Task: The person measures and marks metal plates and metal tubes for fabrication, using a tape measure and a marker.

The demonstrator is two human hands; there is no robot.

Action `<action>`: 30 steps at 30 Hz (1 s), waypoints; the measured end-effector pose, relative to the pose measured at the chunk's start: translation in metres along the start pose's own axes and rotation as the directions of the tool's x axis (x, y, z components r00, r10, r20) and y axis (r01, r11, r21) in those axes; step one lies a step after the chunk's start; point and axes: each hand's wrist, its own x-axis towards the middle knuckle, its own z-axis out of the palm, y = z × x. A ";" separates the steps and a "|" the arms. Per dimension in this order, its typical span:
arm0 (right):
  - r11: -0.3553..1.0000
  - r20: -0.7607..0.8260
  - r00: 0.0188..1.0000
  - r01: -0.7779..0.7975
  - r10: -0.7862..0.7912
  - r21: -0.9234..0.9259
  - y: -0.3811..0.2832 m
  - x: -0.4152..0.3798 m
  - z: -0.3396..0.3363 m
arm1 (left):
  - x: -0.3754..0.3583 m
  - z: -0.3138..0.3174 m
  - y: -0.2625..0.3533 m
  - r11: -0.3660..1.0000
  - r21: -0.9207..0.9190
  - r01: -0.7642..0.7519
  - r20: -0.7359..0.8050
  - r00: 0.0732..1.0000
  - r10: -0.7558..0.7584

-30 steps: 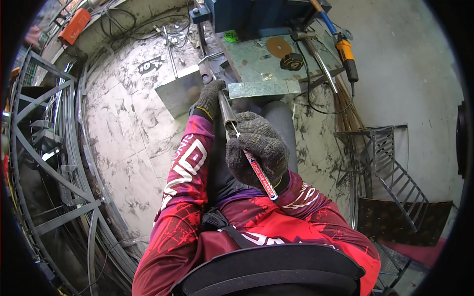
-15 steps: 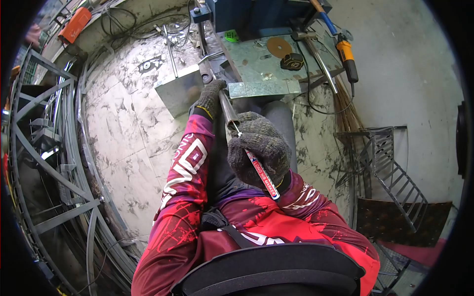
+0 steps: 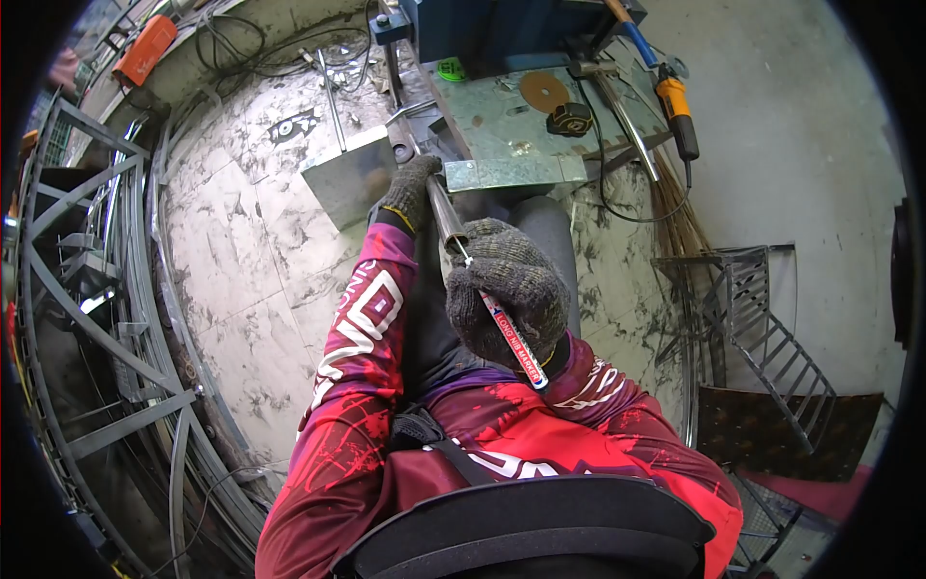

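A grey knitted glove covers my left hand (image 3: 413,190), which is wrapped round a metal tube (image 3: 444,214) near the machine. The tube's open end points back toward my body. Closed around a long-nib marker (image 3: 511,333), my gloved right hand (image 3: 511,289) sits just below that end. The marker's thin white nib reaches up to the tube's rim. Its red and white barrel slants down toward my right sleeve. Beyond my left hand, the tube's far part runs in among the steel parts of the machine.
A metal table (image 3: 521,125) carries a tape measure (image 3: 570,120), a brown disc (image 3: 544,92) and a hammer (image 3: 603,82). An angle grinder (image 3: 678,116) with a cord lies to the right. Steel frames and bars (image 3: 116,289) line the left; a slatted metal rack (image 3: 772,338) stands right.
The marker's lower end has shifted very slightly to the right. Both hands and the tube hold nearly the same position.
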 end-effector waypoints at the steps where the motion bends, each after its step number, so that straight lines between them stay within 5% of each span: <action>1: 1.000 0.000 1.000 -0.001 0.001 0.000 0.000 0.000 0.000 | 0.001 -0.001 0.000 1.000 0.000 0.000 0.000 1.000 0.000; 30: 0.997 -0.024 1.000 0.019 -0.017 0.070 0.004 -0.005 0.001 | 0.000 -0.001 0.000 1.000 -0.008 -0.005 0.035 0.999 0.005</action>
